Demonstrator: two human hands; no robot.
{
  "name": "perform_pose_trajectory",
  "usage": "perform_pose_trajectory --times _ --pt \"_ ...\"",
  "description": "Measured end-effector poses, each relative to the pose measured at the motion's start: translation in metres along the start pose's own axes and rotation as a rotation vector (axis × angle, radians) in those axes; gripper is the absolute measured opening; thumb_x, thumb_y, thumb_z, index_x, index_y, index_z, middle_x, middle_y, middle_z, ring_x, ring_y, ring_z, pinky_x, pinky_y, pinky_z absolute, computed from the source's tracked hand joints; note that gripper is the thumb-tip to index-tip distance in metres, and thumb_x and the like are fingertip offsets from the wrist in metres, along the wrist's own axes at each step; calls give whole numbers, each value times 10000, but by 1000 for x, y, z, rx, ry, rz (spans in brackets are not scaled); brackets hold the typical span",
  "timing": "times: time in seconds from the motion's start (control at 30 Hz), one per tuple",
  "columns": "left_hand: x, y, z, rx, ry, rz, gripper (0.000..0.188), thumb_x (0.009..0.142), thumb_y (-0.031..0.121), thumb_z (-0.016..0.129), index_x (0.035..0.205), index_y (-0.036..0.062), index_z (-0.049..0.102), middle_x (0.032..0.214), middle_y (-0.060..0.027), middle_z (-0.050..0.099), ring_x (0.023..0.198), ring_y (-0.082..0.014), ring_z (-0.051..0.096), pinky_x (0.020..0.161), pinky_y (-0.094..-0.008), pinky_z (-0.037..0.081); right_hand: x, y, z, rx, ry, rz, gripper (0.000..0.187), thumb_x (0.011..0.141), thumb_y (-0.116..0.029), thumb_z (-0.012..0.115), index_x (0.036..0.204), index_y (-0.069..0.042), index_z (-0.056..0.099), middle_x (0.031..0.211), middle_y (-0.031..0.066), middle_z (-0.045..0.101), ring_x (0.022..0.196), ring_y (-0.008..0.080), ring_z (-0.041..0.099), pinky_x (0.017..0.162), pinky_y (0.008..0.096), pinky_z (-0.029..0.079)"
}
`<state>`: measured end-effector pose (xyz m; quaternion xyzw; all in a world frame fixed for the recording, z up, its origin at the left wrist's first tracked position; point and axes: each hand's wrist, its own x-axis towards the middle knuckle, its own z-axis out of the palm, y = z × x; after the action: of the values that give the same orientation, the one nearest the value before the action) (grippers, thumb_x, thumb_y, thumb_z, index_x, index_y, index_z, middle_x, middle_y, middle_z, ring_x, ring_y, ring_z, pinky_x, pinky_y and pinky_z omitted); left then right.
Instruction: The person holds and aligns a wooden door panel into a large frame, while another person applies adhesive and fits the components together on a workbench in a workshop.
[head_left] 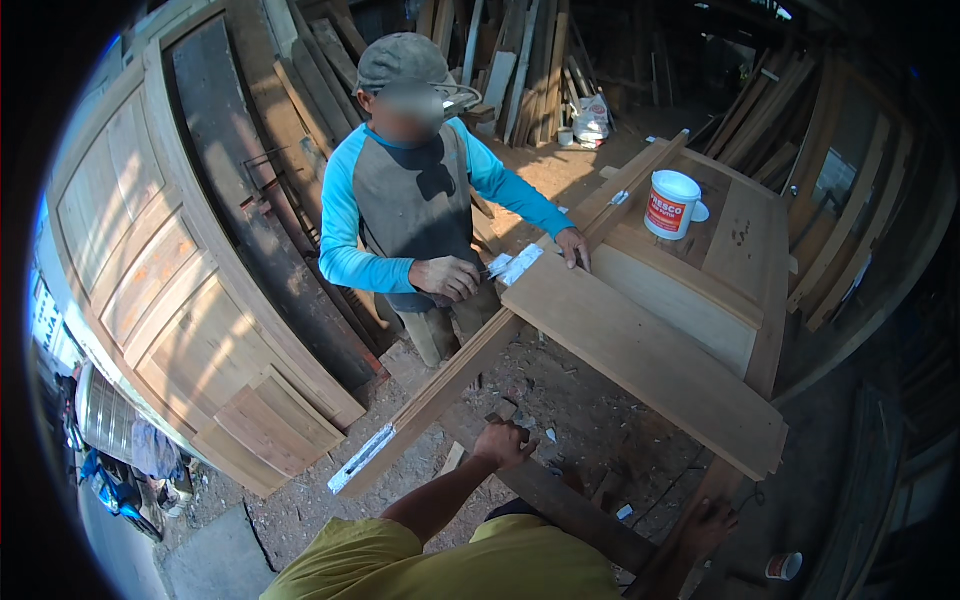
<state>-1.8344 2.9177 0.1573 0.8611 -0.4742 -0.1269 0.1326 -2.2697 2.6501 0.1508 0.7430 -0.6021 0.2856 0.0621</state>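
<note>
My left hand [505,442] is closed over the upper end of a dark wooden plank [575,505], which slants down in front of my body. Lower right, my right hand [708,525] lies against a reddish wooden bar [725,482]; deep shadow hides how its fingers are set. Beyond my hands, a wide wooden board [640,350] lies across a wooden frame, with white paste [522,264] on its far end. A co-worker in blue sleeves has one hand [447,278] at that paste with a small tool, the other [573,247] on the board.
A white tub with a red label [668,207] stands on a wooden panel. A long rail [425,395] with a white-coated end juts left. A panelled door [165,270] leans at left. Planks [535,80] are stacked behind; a small cup [784,567] is at lower right.
</note>
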Motion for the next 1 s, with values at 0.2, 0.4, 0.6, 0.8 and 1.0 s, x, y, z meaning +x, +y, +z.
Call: perform_pose_trajectory --times 0.2,0.4,0.6,0.8,1.0 --pt "-1 -2 2 -10 12 3 551 1057 567 561 999 105 854 968 -196 818 979 -385 784 1002 -491 588 -1 0 -1 30 -7 -2 605 1071 -548 593 1242 28 660 1158 296 595 1133 521 589 957 638 495" --pt "1 -2 4 -13 0 -8 551 1061 565 555 1005 104 851 974 -195 819 995 -383 786 995 -493 596 0 1 2 -24 16 -5 617 1073 -559 583 1246 28 663 1196 298 595 1165 519 587 978 638 498" --pt "0 -2 2 -8 5 14 550 1066 558 549 1001 102 850 970 -196 818 986 -389 786 993 -501 594 -1 -1 -1 -32 -58 42 641 1074 -577 576 1273 26 661 1236 297 596 1192 518 583 1007 633 495" --pt "-3 -3 -2 17 40 25 552 1062 548 552 960 89 843 943 -204 810 969 -396 780 1013 -508 578 3 2 -4 74 -79 25 570 1083 -481 651 1390 -1 635 1330 287 609 1251 473 584 1039 587 503" --pt "-1 -4 6 -11 32 22 555 1061 546 551 948 82 834 918 -213 802 945 -401 776 1048 -501 558 96 75 -99 506 666 460 875 1064 -387 788 1681 44 342 1418 260 639 1286 365 663 1064 484 561"
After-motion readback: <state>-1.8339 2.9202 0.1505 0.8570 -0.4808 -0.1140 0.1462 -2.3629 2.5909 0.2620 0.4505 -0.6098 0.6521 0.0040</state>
